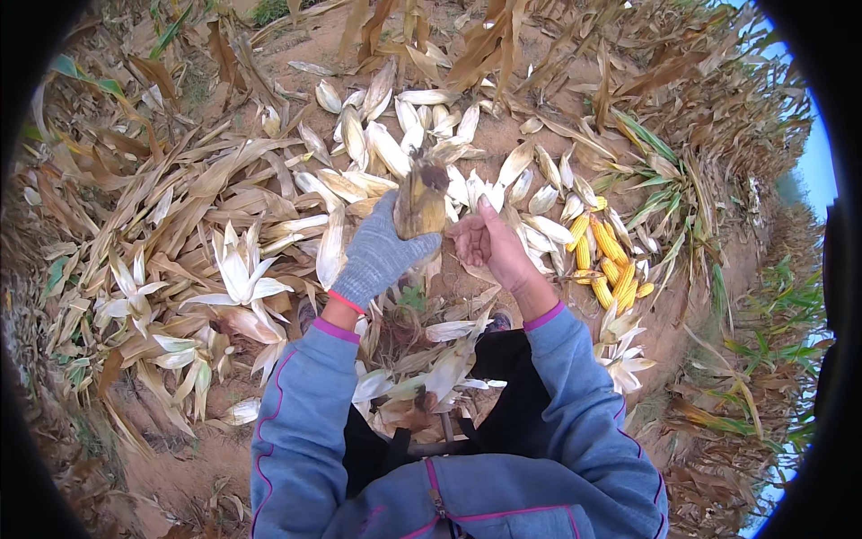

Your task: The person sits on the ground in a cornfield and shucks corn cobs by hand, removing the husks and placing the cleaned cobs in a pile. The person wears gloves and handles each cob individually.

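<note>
My left hand (384,252), in a grey knitted glove with a red cuff edge, grips a corn ear in its brownish husk (421,205); dark silk shows at the far end. Just right of that ear is my bare right hand (488,246), its thumb raised and fingers curled, with nothing visible in it. Beyond both hands lie many ears in pale husks (387,151). A pile of husked yellow corn cobs (609,252) rests on the soil to the right. Opened, peeled-back white husks (244,269) lie at the left.
Dry corn leaves and stalks (202,182) cover the ground at the left. More loose husks (438,384) lie between my legs. Another opened husk (623,357) is beside my right sleeve. Standing dry corn plants (673,60) edge the bare reddish soil.
</note>
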Available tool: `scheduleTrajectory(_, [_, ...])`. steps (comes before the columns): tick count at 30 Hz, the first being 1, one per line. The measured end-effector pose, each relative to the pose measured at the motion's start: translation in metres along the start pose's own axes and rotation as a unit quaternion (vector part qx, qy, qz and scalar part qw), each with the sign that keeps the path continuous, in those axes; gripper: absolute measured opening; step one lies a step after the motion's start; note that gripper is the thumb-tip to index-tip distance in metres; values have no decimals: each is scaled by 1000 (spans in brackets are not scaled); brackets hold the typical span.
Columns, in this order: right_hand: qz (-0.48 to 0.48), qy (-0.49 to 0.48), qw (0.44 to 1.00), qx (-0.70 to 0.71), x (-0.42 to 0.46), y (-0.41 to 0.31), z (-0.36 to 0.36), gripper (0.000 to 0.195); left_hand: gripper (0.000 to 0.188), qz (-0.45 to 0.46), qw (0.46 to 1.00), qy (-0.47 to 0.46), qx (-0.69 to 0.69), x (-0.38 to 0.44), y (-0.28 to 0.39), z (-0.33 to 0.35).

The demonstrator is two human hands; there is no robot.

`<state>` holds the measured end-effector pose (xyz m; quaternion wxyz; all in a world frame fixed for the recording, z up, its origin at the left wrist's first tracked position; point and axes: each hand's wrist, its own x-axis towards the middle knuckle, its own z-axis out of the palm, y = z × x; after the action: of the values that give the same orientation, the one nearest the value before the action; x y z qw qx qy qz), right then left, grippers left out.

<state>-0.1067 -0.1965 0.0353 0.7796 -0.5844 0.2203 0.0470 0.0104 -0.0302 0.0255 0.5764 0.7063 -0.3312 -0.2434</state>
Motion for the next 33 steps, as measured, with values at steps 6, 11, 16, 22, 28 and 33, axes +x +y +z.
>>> scheduleTrajectory(6, [-267,166,944,-95,12,23,5,34,66,-88,979,-38,-179,2,-2,18])
scheduleTrajectory(11, [-275,147,947,-78,20,15,8,33,69,-102,977,-84,-169,2,-12,29])
scheduleTrajectory(16, [-267,139,946,-125,15,9,-6,25,74,-121,965,-125,-197,2,-2,34])
scheduleTrajectory(22, [-245,181,926,-224,16,13,-17,16,79,-161,957,-151,-189,5,-19,43])
scheduleTrajectory(28, [-185,196,949,-161,11,10,-5,10,85,-132,973,-109,-153,7,-36,44])
scheduleTrajectory(33, [-129,203,971,-12,32,32,-12,10,87,-130,979,-105,-119,5,-29,40])
